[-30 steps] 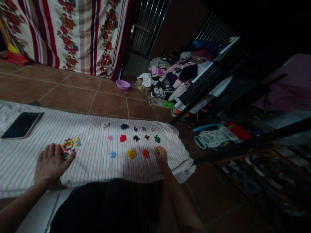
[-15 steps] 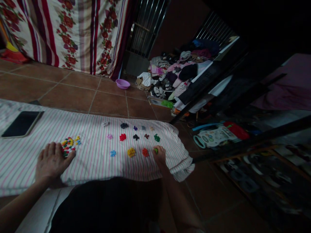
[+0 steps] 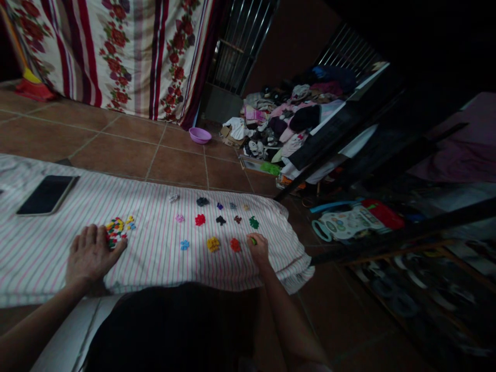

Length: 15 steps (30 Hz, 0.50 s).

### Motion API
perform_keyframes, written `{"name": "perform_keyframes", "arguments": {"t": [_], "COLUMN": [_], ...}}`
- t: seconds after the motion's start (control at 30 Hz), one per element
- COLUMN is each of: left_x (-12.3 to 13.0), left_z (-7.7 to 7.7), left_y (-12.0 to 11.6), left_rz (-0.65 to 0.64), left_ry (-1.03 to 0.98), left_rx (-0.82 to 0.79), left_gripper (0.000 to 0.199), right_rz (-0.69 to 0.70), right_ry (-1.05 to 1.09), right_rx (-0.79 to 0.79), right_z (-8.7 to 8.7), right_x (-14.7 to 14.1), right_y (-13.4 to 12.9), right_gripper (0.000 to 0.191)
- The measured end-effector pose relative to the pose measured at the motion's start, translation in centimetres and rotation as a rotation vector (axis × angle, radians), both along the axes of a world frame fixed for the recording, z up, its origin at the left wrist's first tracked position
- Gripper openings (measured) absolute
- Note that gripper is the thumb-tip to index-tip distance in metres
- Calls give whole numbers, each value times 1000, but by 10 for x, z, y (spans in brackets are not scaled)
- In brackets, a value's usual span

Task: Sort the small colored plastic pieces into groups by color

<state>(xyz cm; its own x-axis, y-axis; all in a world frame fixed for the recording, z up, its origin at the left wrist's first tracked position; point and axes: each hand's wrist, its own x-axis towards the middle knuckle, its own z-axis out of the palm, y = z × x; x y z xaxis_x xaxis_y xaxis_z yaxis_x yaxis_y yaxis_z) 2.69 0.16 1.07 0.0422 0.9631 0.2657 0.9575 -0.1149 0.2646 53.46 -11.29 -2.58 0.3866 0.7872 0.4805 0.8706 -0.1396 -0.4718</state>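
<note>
My left hand (image 3: 88, 254) lies flat with its fingers spread on the striped cloth (image 3: 155, 268), its thumb and fingertips against a mixed-colour pile of small pieces (image 3: 117, 232). To the right, my right hand (image 3: 258, 248) is closed, thumb and fingers at some small bright green pieces (image 3: 252, 241). Just left of that hand sits an orange-red pile (image 3: 235, 245), then a yellow pile (image 3: 213, 244) and a light blue one (image 3: 185, 245). Behind are more single-colour piles, among them red (image 3: 200, 220), black (image 3: 220, 220) and dark green (image 3: 253, 222).
A phone (image 3: 47, 195) lies on the cloth at the left. Beyond, on the tiled floor, are a purple basin (image 3: 200, 136) and a heap of clothes (image 3: 287, 116). A toy panel (image 3: 352, 222) and a dark diagonal bar (image 3: 426, 227) are at the right.
The whole view has shifted slightly, so everything sits a little further right. Both hands stay at about the same places on the cloth.
</note>
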Motion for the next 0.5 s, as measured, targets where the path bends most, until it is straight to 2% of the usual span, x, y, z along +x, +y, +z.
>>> {"name": "perform_keyframes", "arguments": {"t": [0.1, 0.3, 0.4, 0.5], "left_x": [-2, -3, -3, -3], "left_z": [-7, -16, -19, -21], "left_y": [2, 4, 5, 6], "left_rz": [-11, 12, 23, 32], "left_ry": [121, 96, 48, 7], "left_rx": [26, 37, 49, 56], "left_gripper": [78, 81, 82, 85], "right_rz": [41, 18, 32, 114], "right_ry": [68, 31, 21, 80], "right_rx": [31, 132, 167, 170], "right_z": [3, 21, 37, 51], "right_x": [3, -5, -30, -72], "right_y": [2, 13, 25, 41], "right_gripper": [27, 31, 31, 30]}}
